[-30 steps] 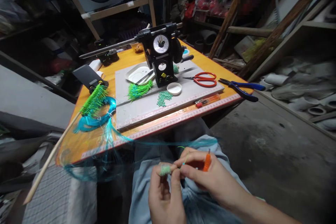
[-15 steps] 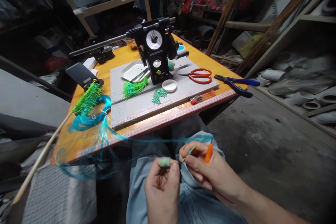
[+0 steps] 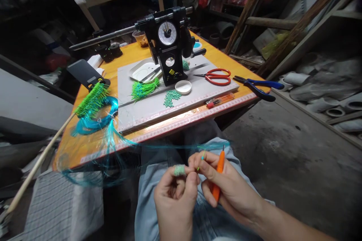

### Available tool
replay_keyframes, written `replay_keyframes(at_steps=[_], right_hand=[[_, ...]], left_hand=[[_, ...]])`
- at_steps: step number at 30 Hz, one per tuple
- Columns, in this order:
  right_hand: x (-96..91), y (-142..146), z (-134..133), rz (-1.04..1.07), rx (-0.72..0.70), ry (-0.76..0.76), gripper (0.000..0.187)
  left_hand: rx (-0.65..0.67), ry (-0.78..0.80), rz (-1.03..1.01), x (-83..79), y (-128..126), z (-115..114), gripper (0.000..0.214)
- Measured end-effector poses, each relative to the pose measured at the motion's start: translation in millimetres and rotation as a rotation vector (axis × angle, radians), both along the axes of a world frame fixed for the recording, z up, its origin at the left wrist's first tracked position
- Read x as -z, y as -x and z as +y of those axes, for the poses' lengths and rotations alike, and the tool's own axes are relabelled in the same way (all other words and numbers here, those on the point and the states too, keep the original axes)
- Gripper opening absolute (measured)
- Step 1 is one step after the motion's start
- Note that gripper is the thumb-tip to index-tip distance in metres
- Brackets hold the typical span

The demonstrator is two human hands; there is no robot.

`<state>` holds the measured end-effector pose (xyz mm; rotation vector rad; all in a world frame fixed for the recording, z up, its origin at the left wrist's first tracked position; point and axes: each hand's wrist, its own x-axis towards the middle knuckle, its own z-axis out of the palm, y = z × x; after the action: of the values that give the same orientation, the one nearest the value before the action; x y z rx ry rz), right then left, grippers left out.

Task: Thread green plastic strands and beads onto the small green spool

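Note:
Above my lap, my left hand (image 3: 177,196) is closed, thumb pressed to the index finger, which is wrapped in light green tape (image 3: 179,170). What lies in that pinch, if anything, is too small to make out. Its fingertips meet those of my right hand (image 3: 223,180). Between the thumb and fingers of my right hand is a thin green strand with a blue knot (image 3: 202,157). The same hand also holds an orange-handled tool (image 3: 218,177), its thin metal tip pointing up. Blue line (image 3: 169,146) stretches behind both hands from a coil (image 3: 97,118) on the table.
On the grey board (image 3: 135,120) stand a black winding machine (image 3: 169,45), a white dish (image 3: 183,87), green beads (image 3: 170,98), a green bundle (image 3: 144,89) and red scissors (image 3: 217,77). Blue-handled pliers (image 3: 257,86) overhang the right edge. A wooden stick (image 3: 39,165) leans at left.
My right hand has moved left against my left fingertips. The orange tool now shows more of its handle, slanting across the palm. The view has shifted slightly.

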<state>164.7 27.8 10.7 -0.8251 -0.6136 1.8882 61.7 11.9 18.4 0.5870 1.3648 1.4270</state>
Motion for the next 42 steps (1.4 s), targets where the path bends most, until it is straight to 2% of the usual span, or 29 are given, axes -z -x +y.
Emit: replay_keyframes(at_steps=[3, 10, 19, 33, 42], right_hand=[[-2.1, 1.9, 0.0, -0.007, -0.002, -0.001, 0.020], [-2.1, 7.2, -0.1, -0.013, 0.004, -0.014, 0.023], [-1.4, 9.0, 1.8, -0.041, -0.010, 0.003, 0.025], [-1.4, 8.9, 1.3, -0.043, -0.024, -0.002, 0.025], [-1.9, 8.1, 1.1, -0.054, -0.042, -0.011, 0.027]], left_hand=[[-0.007, -0.039, 0.045, -1.8, -2.7, 0.4, 0.015], [-0.002, -0.017, 0.014, -8.8, -8.8, 0.3, 0.017], [0.014, -0.040, 0.077, -9.0, -2.4, 1.8, 0.015], [-0.012, 0.019, -0.020, -11.0, -5.5, 0.4, 0.018], [-0.016, 0.036, 0.007, -13.6, -5.4, 0.5, 0.020]])
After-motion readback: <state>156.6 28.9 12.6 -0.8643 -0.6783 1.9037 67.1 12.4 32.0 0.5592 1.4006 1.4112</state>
